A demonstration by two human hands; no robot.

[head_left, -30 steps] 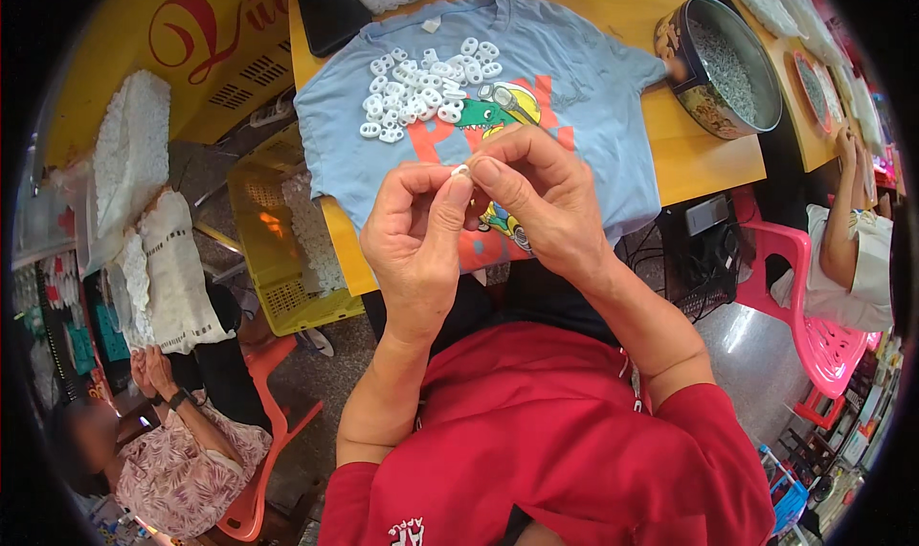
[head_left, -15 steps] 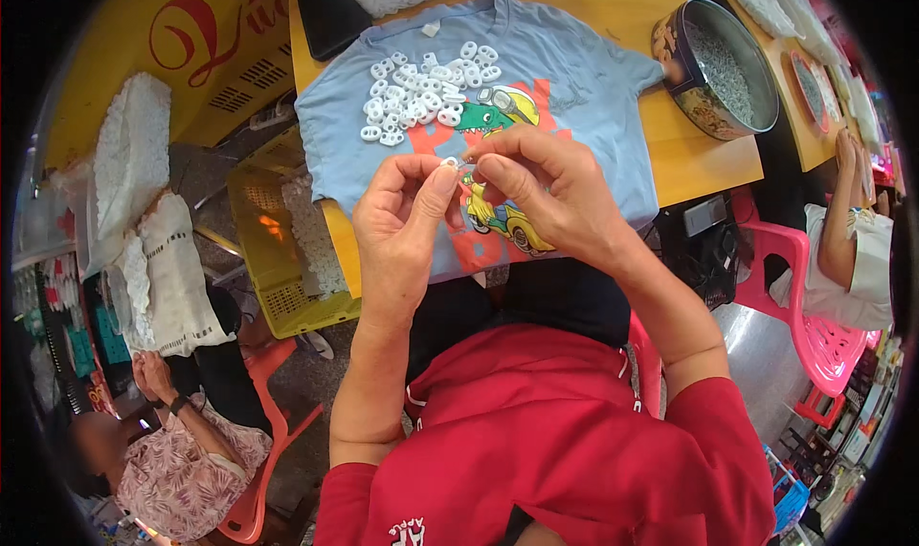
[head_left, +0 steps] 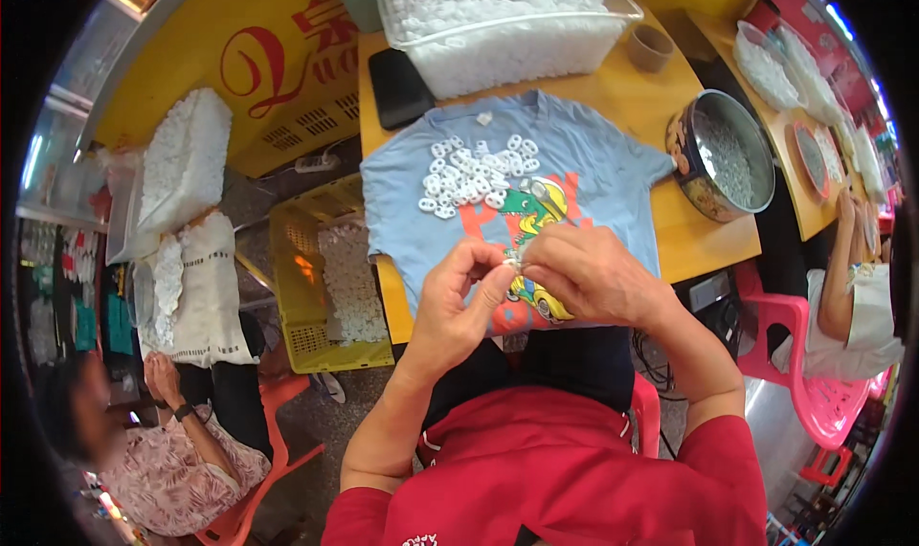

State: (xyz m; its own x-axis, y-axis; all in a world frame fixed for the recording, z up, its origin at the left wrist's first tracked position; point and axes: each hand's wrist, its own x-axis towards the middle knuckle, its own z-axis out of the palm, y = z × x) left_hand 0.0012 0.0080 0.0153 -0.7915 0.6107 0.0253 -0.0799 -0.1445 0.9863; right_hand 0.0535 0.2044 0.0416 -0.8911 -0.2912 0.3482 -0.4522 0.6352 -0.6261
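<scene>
Over the lower part of a blue T-shirt [head_left: 402, 201] spread on the table, my two hands meet. My left hand [head_left: 455, 302] pinches a small white plastic piece [head_left: 512, 262] between thumb and fingertips. From the other side my right hand [head_left: 603, 278] is closed at the same piece, its thumb and fingers pressed together. Whatever its fingertips hold is too small and covered to name. Beyond my hands lies a loose heap of white two-holed plastic pieces [head_left: 469, 175] on the shirt's chest.
A round tin [head_left: 677, 178] of small metal parts stands at right. Behind the shirt are a clear bin [head_left: 512, 63] of white pieces, a black flat tray or device [head_left: 400, 89] and a cup [head_left: 651, 48]. A yellow crate [head_left: 330, 359] sits at left. Co-workers sit on both sides.
The view has shifted, bringing more of the clear bin and the cup into sight. My right hand's fingers have closed in tighter around the white piece; my left still pinches it.
</scene>
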